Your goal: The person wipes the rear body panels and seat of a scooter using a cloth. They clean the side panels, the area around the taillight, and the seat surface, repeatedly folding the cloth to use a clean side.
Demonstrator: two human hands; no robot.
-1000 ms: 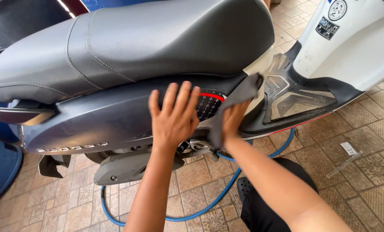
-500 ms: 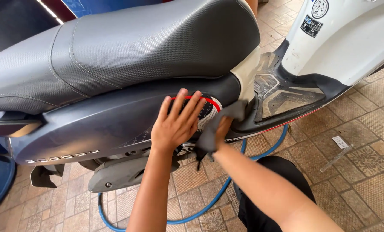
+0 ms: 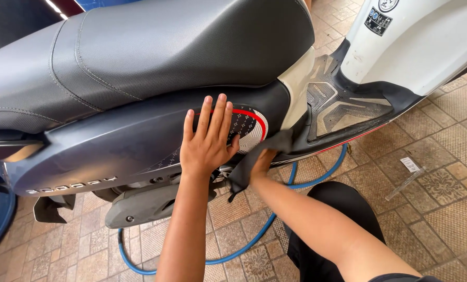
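**Beside the scooter, two hands on the side panel**

From the head camera, the left hand (image 3: 208, 147) lies flat with spread fingers on the dark grey side panel (image 3: 113, 146) of the scooter, grasping nothing. The right hand (image 3: 262, 161) presses a dark cloth (image 3: 264, 151) against the panel's lower edge, fingers closed on it. A blue hose (image 3: 233, 255) lies on the tiled floor (image 3: 442, 209) underneath.

Hands (image 3: 208, 141) and cloth (image 3: 254, 156) on scooter (image 3: 113, 146)

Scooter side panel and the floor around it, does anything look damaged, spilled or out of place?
No damage or spill shows. The footboard looks dusty, a blue hose lies under the scooter, and a small slip of paper lies on the tiles.
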